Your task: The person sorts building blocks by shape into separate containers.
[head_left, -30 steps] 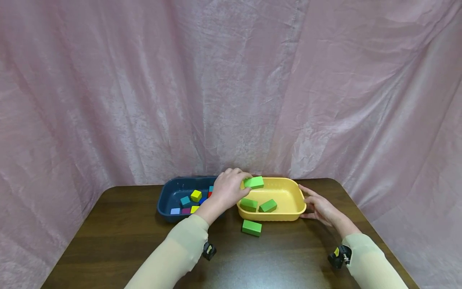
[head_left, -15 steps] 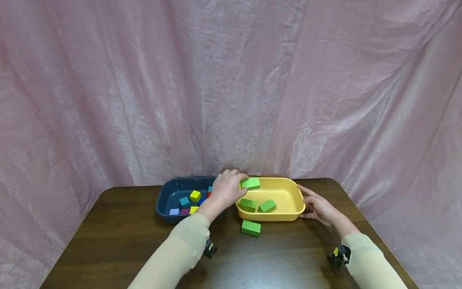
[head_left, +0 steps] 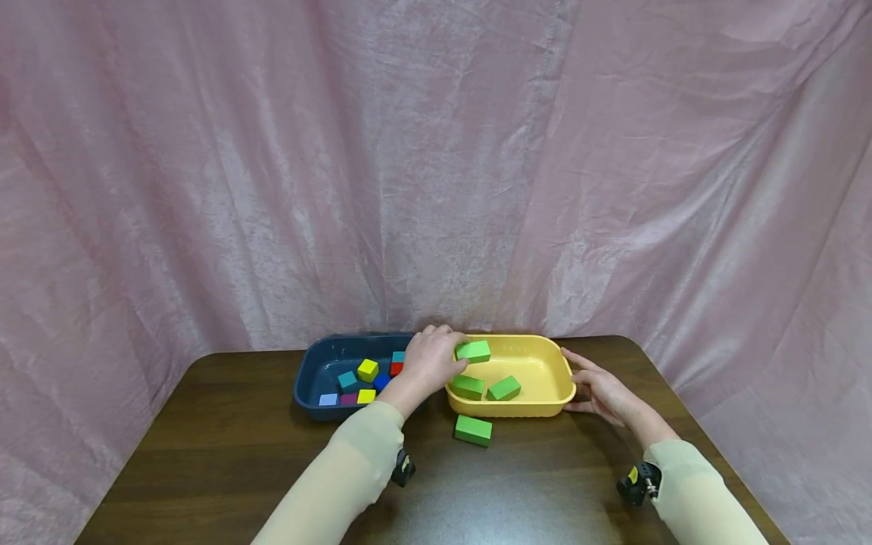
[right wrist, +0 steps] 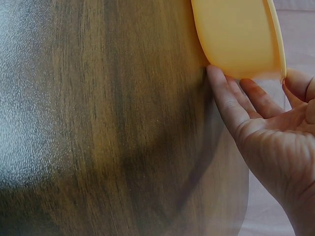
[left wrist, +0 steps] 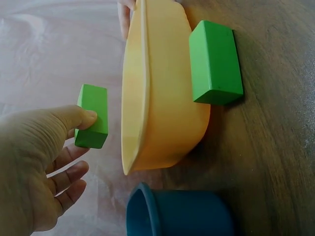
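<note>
My left hand [head_left: 431,357] pinches a green block [head_left: 473,351] between thumb and fingers, over the far left part of the yellow tray [head_left: 538,371]. In the left wrist view this held block [left wrist: 93,115] is apart from the tray's rim. Two more green blocks, one at the left [head_left: 468,387] and one further right [head_left: 504,388], lie inside the tray. Another green block [head_left: 473,431] rests on the table just in front. My right hand [head_left: 606,390] holds the tray's right end, thumb at the rim and fingers against the outer wall.
A dark blue tray [head_left: 309,378] with several coloured cubes stands left of the yellow one, partly hidden by my left hand and forearm. Both trays sit near the back of the brown wooden table [head_left: 225,446]. A pink curtain [head_left: 436,166] hangs behind it.
The left hand has come slightly lower and nearer with its green block, uncovering a bit more of the blue tray. My right hand and the yellow tray look nearly still.
</note>
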The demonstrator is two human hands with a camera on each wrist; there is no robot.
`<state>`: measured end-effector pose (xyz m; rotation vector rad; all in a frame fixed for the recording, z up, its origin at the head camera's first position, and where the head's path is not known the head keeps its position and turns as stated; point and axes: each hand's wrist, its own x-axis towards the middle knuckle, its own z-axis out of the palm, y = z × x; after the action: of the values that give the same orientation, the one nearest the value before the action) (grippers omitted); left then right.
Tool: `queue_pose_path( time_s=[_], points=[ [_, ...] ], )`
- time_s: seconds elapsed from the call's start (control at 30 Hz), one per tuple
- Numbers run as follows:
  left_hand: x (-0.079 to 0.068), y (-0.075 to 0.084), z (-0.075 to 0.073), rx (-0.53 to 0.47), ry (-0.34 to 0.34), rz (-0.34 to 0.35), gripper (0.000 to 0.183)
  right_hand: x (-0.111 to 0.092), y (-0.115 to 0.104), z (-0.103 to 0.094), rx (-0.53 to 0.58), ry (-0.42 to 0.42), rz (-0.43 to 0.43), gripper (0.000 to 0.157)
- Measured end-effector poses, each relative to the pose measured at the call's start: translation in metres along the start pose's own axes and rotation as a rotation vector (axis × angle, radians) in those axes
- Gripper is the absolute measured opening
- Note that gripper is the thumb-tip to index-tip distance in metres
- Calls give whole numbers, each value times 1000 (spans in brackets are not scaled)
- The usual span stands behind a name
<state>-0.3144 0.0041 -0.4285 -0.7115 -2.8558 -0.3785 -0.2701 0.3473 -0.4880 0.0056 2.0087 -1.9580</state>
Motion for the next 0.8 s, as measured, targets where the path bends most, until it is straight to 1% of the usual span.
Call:
queue_pose_path(
  time_s=[0.2,0.6,0.8],
  points=[
    [2,-1,5,28,-20,-2,40,0,0,0,2,5,1,67],
    [3,-1,8,24,-30,-12,40,-1,0,1,2,-5,-7,67],
    [5,-1,13,25,-44,-18,40,-1,0,0,-1,-9,-11,68]
  ],
)
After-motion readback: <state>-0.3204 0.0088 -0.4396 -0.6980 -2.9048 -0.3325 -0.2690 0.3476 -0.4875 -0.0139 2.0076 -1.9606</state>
